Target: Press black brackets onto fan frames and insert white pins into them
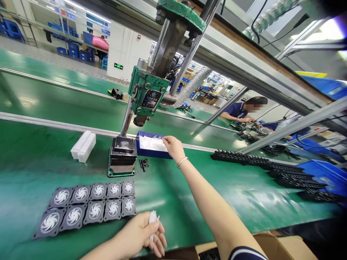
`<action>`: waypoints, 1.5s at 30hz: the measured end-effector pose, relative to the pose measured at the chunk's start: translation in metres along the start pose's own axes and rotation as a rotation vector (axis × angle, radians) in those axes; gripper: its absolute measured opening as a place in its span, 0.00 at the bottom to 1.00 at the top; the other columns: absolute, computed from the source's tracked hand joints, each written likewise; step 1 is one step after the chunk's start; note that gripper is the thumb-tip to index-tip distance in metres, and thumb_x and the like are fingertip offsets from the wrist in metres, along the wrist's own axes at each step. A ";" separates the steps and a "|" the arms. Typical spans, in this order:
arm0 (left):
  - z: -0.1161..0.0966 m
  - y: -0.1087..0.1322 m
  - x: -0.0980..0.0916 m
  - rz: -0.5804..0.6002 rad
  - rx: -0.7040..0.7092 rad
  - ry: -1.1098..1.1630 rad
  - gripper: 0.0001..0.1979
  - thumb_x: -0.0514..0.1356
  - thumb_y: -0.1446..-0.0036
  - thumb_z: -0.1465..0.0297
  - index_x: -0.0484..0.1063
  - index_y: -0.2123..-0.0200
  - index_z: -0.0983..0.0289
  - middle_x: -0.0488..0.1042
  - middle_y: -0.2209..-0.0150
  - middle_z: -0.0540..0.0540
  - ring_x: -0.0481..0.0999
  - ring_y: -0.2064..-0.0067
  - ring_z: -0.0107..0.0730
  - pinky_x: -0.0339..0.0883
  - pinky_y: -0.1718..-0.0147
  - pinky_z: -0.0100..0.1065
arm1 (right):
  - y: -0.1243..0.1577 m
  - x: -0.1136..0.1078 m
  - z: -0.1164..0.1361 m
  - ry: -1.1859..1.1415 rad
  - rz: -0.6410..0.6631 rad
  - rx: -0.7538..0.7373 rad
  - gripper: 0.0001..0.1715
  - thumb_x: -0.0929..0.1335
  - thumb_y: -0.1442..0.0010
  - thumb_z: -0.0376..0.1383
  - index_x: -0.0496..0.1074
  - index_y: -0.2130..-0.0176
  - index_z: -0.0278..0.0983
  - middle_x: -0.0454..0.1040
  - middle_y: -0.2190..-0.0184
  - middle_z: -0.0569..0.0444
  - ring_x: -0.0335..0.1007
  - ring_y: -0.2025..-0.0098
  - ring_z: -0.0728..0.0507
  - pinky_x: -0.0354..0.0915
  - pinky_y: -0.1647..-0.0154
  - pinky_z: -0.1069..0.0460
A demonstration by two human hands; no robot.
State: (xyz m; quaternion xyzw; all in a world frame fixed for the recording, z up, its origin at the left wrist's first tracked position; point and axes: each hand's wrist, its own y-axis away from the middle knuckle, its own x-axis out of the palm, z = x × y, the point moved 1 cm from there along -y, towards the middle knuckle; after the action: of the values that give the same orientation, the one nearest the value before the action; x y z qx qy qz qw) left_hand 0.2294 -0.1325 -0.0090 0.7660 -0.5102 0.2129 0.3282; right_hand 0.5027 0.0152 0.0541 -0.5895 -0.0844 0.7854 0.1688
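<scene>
A small bundle of thin white sticks (153, 217) is in my left hand (141, 231), pinned between thumb and fingers above the green table near its front edge. My right hand (174, 147) reaches to the long blue box (154, 152), which holds a heap of loose white sticks (150, 142). Its thumb and forefinger are pinched together on white sticks at the box's right part; how many they grip is hidden. Left of my left hand, several black square fan-like parts (94, 210) with white swirl discs lie in two rows.
A green hand press (149, 93) stands over its black base (122, 159), with a small black part (144, 164) beside it. Two white blocks (83, 146) lie to the left. Black part rows (260, 166) and a blue bin (322, 175) sit right. A co-worker (244, 110) sits beyond.
</scene>
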 end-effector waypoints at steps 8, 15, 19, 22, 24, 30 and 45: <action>-0.008 0.005 0.003 -0.020 -0.010 -0.020 0.37 0.67 0.61 0.40 0.65 0.67 0.68 0.73 0.72 0.56 0.74 0.74 0.29 0.66 0.71 0.33 | -0.037 0.020 -0.002 0.104 0.054 0.065 0.08 0.67 0.33 0.35 0.74 0.62 0.32 0.75 0.62 0.50 0.72 0.58 0.45 0.67 0.49 0.46; -0.004 0.004 0.003 0.008 0.008 -0.020 0.36 0.67 0.60 0.40 0.65 0.68 0.68 0.72 0.72 0.56 0.75 0.73 0.30 0.67 0.70 0.34 | -0.014 0.003 0.015 0.006 0.150 -0.199 0.03 0.69 0.38 0.31 0.76 0.65 0.35 0.76 0.62 0.49 0.73 0.58 0.44 0.67 0.52 0.49; -0.009 0.008 0.002 0.008 0.007 -0.034 0.34 0.66 0.56 0.42 0.66 0.67 0.68 0.73 0.70 0.57 0.77 0.70 0.33 0.68 0.68 0.34 | 0.012 -0.020 0.029 -0.090 0.100 -0.221 0.04 0.69 0.38 0.31 0.76 0.65 0.35 0.76 0.59 0.46 0.72 0.54 0.41 0.66 0.47 0.46; -0.017 0.015 0.005 0.015 0.010 -0.080 0.32 0.64 0.51 0.43 0.69 0.66 0.69 0.76 0.66 0.61 0.80 0.64 0.36 0.70 0.62 0.35 | 0.049 -0.042 0.052 -0.171 0.013 -0.155 0.11 0.65 0.33 0.36 0.76 0.63 0.35 0.76 0.61 0.46 0.71 0.55 0.41 0.66 0.48 0.46; -0.022 0.022 0.008 0.021 0.025 -0.087 0.30 0.63 0.48 0.44 0.69 0.65 0.69 0.76 0.64 0.62 0.80 0.61 0.38 0.71 0.60 0.36 | 0.082 -0.055 0.072 -0.271 0.088 -0.121 0.15 0.64 0.31 0.40 0.76 0.63 0.36 0.75 0.66 0.50 0.72 0.63 0.45 0.69 0.57 0.50; -0.031 0.052 0.017 0.022 0.054 0.022 0.23 0.62 0.42 0.51 0.67 0.62 0.67 0.74 0.69 0.56 0.78 0.70 0.33 0.72 0.67 0.35 | 0.173 -0.067 0.131 -0.786 0.548 -0.132 0.17 0.65 0.31 0.43 0.75 0.49 0.39 0.76 0.57 0.50 0.74 0.59 0.47 0.71 0.57 0.52; -0.023 0.120 0.009 -0.115 -0.006 -0.144 0.25 0.59 0.41 0.48 0.68 0.61 0.67 0.77 0.63 0.61 0.81 0.65 0.39 0.73 0.64 0.37 | 0.227 -0.044 0.189 -0.905 0.374 -0.042 0.10 0.68 0.34 0.40 0.75 0.53 0.44 0.74 0.60 0.51 0.72 0.59 0.45 0.72 0.57 0.50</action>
State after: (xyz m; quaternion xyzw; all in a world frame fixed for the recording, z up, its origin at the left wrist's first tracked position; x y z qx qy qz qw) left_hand 0.1227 -0.1533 0.0467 0.8063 -0.4883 0.1368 0.3046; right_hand 0.2954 -0.1990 0.0729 -0.1976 -0.0580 0.9777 -0.0406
